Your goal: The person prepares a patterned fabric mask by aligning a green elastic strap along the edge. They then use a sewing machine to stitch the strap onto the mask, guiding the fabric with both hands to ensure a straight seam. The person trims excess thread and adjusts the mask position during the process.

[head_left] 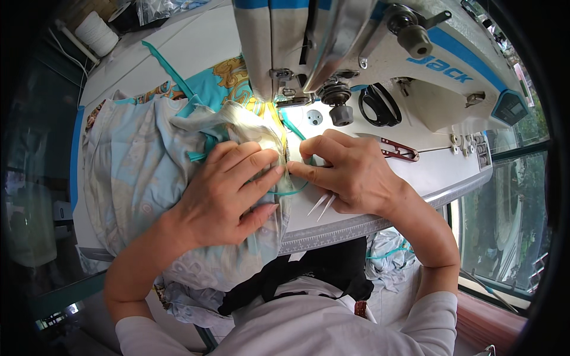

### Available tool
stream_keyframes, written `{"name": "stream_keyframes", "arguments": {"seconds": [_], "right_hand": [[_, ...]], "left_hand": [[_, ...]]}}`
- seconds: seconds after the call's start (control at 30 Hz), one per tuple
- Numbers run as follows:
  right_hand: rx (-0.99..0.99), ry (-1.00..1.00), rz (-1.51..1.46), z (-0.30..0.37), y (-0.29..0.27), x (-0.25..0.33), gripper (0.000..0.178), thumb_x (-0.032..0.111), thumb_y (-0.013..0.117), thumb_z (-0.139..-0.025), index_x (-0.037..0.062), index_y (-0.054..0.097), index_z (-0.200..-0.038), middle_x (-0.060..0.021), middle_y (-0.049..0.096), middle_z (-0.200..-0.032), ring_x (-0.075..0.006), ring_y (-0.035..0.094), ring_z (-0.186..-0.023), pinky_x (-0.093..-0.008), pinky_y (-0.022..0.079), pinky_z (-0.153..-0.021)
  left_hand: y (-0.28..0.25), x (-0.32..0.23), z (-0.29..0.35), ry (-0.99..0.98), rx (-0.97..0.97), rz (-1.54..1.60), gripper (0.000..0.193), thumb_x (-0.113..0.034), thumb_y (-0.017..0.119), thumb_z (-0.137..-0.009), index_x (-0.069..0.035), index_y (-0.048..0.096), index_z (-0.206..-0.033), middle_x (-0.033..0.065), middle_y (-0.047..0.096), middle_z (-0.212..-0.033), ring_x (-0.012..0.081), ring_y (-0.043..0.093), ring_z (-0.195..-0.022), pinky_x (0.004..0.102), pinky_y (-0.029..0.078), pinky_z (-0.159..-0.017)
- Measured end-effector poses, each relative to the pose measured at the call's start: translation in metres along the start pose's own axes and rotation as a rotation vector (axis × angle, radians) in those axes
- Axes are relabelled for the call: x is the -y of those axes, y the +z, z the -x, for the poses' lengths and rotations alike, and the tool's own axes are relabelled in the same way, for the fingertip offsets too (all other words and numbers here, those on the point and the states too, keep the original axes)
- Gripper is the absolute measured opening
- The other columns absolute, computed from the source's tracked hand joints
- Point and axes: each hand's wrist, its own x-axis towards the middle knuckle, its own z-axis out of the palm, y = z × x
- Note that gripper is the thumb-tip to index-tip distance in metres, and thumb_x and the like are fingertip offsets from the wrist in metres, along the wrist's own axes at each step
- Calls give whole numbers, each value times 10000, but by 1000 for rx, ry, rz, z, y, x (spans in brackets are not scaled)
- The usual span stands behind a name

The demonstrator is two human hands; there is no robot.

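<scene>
A pale blue and beige garment piece (136, 160) lies gathered on the sewing table, its turquoise and gold patterned side (222, 83) showing toward the back. My left hand (228, 184) rests on the cloth with fingers stretched out, just in front of the sewing machine's needle area (282, 110). At the cloth's right edge, my right hand (344, 169) pinches the fabric between thumb and forefinger. White tweezers (322, 204) stick out from under its curled fingers. A thin teal strip (291, 193) loops between the hands; a wider teal strip (169, 70) trails to the back left.
The white sewing machine (368, 47) rises over the back. Right of my right hand lie red-handled thread snips (401, 149), a black band (380, 105) and several bobbins (466, 144). Measuring tape (338, 231) runs along the front edge. A thread cone (97, 34) stands back left.
</scene>
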Motion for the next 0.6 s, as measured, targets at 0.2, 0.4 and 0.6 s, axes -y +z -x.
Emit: {"name": "stream_keyframes", "arguments": {"seconds": [0.2,0.4,0.6], "right_hand": [[-6,-27,-16,1,1,0,586,120,773,-626,136,789,-1212,-21,654,-1073,-220,669,-837,-357,519,-570],[19,-13,11,0,-1,2,445,166,778,-728,165,775,-1173,0,643,-1056,-189,684,-934,-345,553,-575],[19,-19,-30,1,-3,2,582,91,780,-622,118,781,-1204,-19,661,-1080,-223,678,-856,-354,521,-570]], "left_hand": [[0,1,0,0,-12,12,600,-202,806,-766,21,686,-1310,190,630,-1371,386,579,-1297,510,435,-1100],[-1,-3,-3,-14,12,-33,655,-229,792,-782,19,644,-1369,195,619,-1356,393,578,-1283,515,431,-1108],[1,0,0,7,-12,-36,647,-232,785,-778,44,650,-1347,205,612,-1378,391,578,-1285,513,426,-1117]]}}
